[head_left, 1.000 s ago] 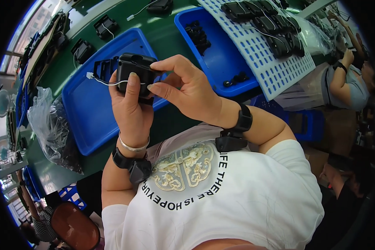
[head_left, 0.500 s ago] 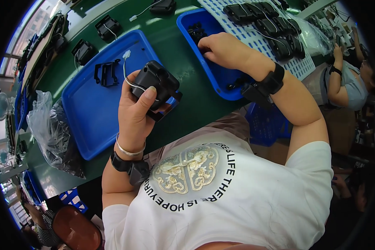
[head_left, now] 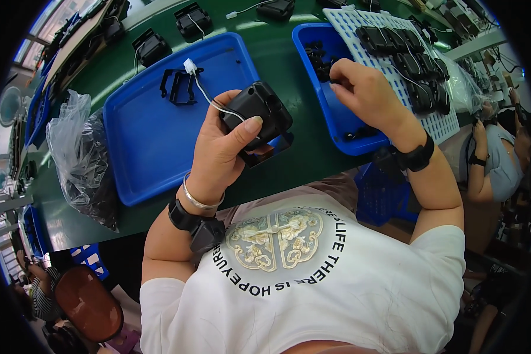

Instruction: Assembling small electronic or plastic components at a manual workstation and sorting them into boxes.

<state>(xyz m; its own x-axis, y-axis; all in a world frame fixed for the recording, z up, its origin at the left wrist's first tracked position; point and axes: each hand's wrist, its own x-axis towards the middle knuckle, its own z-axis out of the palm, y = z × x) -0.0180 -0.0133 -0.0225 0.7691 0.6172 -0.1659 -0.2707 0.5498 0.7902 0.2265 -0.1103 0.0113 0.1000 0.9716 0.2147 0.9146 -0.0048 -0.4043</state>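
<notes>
My left hand point(head_left: 221, 152) grips a black plastic housing point(head_left: 259, 109) with a white wire and white plug point(head_left: 190, 66) trailing from it, held over the edge of a wide blue tray point(head_left: 141, 135). My right hand point(head_left: 366, 94) reaches into a smaller blue bin point(head_left: 336, 127) of small black parts, fingertips pinched on a small black part point(head_left: 335, 79). A black frame piece point(head_left: 178, 87) lies in the wide tray.
A white perforated rack point(head_left: 436, 118) carrying several black housings lies right of the bin. A clear bag of black parts point(head_left: 82, 159) sits at the left on the green table point(head_left: 277, 41). More black units stand along the far edge. Another person point(head_left: 492, 159) sits at right.
My right hand left the housing and moved right into the small blue bin. My left hand kept the housing and turned it slightly.
</notes>
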